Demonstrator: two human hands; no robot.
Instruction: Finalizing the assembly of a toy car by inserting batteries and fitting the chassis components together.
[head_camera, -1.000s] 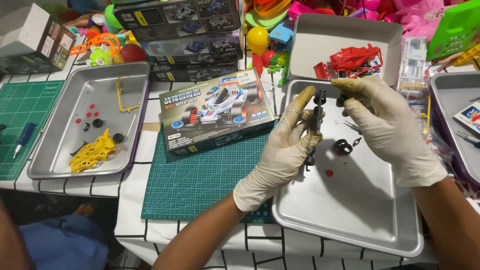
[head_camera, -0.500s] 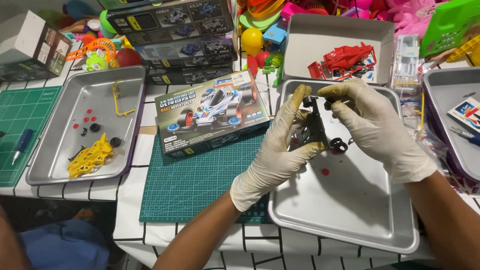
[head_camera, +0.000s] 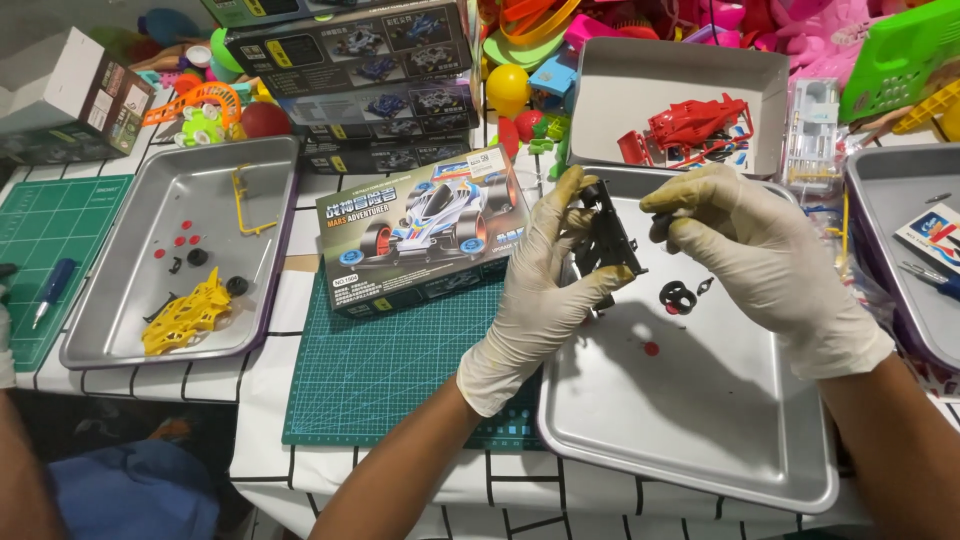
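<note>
Gloved hands meet over the metal tray at the middle right of the table. The left hand is curled around a black toy-car chassis, thumb on the near side and fingers wrapped behind it, holding it upright above the tray's far-left corner. The right hand comes in from three o'clock of the chassis with its thumb and forefinger pressed together at the part's upper right edge; whether something small sits between those fingertips I cannot tell.

On the tray floor, at about four o'clock from the chassis, lie small black rings, and at six o'clock a tiny red piece. At nine o'clock from the left hand a colourful model-car box rests partly on a green cutting mat. Further out at nine o'clock sits a second metal tray holding a yellow car body, a yellow sprue piece and scattered red and black bits. A blue-handled screwdriver lies on another green mat at the far left. At one o'clock of the hands a grey box holds red car parts. Dark model boxes are stacked at eleven o'clock, among bright plastic toys.
</note>
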